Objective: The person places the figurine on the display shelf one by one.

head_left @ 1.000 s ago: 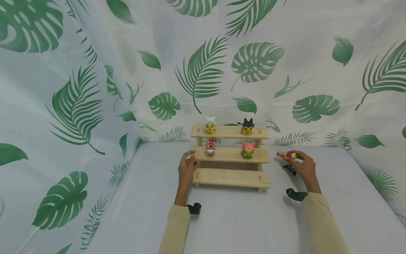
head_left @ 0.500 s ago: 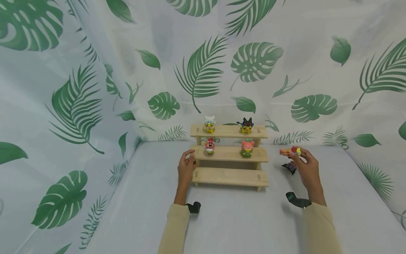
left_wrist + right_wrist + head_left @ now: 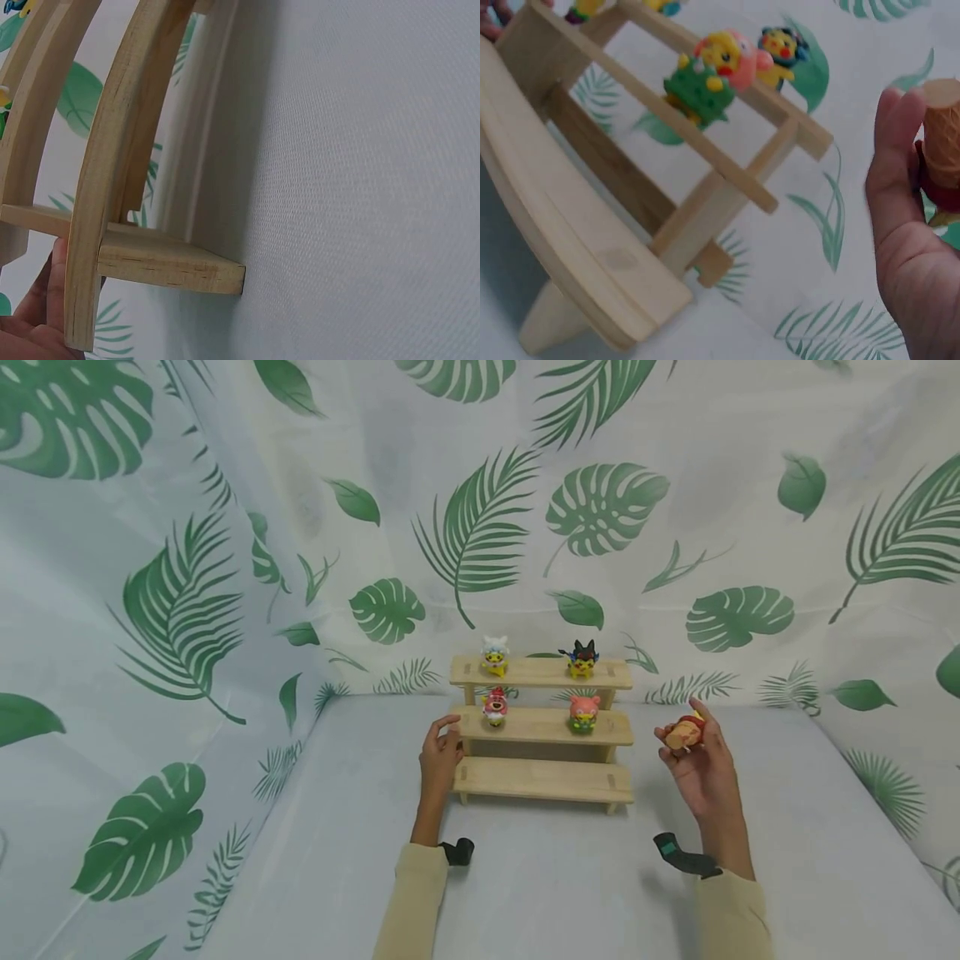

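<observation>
The left hand (image 3: 441, 758) grips the left end of the 3-tier wooden shelf (image 3: 543, 779), fingers curled round its side post. Just right of the shelf, the right hand (image 3: 697, 764) pinches a small toy figure (image 3: 682, 732) off the table; the bare bottom tier lies to its left, nearer this hand

Grey table (image 3: 555, 885) bears wooden shelf (image 3: 543, 779) (three-tiered).

toy (image 3: 683, 732): small, tan and red with a bit of yellow | state: held up off the table in the right hand's (image 3: 705, 768) fingers | place: just right of the wooden shelf (image 3: 543, 779), not touching
</observation>
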Motion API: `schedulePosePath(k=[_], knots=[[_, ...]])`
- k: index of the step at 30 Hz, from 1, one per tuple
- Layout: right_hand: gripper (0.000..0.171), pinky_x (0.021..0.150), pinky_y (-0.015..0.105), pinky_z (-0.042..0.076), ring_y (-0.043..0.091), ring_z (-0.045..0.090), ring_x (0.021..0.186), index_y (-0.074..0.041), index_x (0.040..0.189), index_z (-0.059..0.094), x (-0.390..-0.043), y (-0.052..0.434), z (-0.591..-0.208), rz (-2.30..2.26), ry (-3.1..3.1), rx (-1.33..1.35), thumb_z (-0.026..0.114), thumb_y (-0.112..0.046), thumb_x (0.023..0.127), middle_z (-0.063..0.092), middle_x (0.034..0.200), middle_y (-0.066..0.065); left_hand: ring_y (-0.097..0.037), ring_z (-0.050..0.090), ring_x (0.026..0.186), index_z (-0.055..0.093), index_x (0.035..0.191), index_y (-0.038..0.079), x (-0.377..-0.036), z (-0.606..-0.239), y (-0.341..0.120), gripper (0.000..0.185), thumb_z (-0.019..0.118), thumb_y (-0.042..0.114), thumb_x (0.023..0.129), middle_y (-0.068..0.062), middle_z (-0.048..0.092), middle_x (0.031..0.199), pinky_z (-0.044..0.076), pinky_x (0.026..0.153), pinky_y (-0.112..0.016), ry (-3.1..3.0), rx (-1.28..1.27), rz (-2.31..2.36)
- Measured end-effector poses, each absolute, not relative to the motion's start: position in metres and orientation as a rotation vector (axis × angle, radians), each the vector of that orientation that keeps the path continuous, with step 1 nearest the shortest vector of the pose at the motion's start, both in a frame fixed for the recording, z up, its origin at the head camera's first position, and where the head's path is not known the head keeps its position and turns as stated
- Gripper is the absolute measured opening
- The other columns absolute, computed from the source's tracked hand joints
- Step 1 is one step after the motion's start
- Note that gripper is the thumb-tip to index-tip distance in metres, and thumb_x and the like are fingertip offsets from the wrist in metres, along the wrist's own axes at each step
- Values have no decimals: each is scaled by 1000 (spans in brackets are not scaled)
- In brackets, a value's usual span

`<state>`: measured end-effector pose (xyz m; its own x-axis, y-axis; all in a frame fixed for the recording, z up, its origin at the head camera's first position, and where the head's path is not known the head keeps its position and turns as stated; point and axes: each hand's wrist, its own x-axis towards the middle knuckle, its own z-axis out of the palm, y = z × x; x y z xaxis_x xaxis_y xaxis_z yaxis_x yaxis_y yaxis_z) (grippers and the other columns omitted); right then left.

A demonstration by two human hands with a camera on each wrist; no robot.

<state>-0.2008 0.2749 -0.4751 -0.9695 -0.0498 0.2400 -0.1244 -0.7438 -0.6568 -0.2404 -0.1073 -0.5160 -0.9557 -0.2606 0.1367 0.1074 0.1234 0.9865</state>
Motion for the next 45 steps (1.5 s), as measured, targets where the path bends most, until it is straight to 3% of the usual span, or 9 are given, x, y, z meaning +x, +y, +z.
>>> schedulePosePath(k=[8,11,18,24,29,34,39,45], knots=[[49,67,18,56,19,72,94,-17,155,25,-189,247,-458,2740,-1435,539,28,-10,107,57,113,9,-11,43,52,63,121,24,-241,-517,-108,26,51,38,102,-26,62,73,35,50,-19,-2134,161,-1910],[48,62,18,53,14,72,88,-15,154,29,-185,234,-454,2583,-1763,469,36,-11,106,59,109,3,-7,41,50,63,120,25,-241,-517,-107,25,52,38,102,-27,59,72,35,50,-19,-2129,161,-1913],[57,69,22,57,4,68,84,7,144,35,-181,196,-463,2297,-2293,348,61,-12,97,63,109,-8,-7,40,50,63,120,26,-243,-520,-108,26,51,39,102,-25,57,69,34,50,-20,-2129,155,-1915],[42,74,28,58,12,72,92,1,129,52,-189,165,-477,2329,-2341,425,69,-11,92,66,115,9,-8,41,51,63,121,24,-244,-519,-108,27,51,39,101,-24,57,70,34,50,-20,-2105,147,-1945],[46,78,27,57,13,69,97,-5,128,56,-194,142,-487,2214,-2394,402,74,-16,88,60,120,13,-6,39,49,63,120,25,-243,-519,-108,25,52,38,102,-26,56,70,31,49,-20,-2121,154,-1932],[52,82,22,54,19,65,102,-4,129,59,-198,122,-493,1900,-2443,445,79,-15,83,66,117,18,-8,40,51,63,119,26,-243,-519,-107,25,52,38,102,-25,57,69,32,49,-20,-2126,158,-1924],[50,83,32,57,38,65,105,6,126,58,-190,100,-477,1816,-2410,495,78,-1,80,66,113,26,-21,46,55,63,122,21,-237,-509,-107,27,52,35,102,-30,58,73,35,50,-18,-2112,153,-1953],[50,79,43,57,43,66,100,9,122,60,-194,77,-491,1690,-2358,481,79,3,76,67,109,29,-12,43,53,64,119,26,-240,-519,-107,24,52,37,102,-25,58,72,35,50,-19,-2104,167,-1955]])
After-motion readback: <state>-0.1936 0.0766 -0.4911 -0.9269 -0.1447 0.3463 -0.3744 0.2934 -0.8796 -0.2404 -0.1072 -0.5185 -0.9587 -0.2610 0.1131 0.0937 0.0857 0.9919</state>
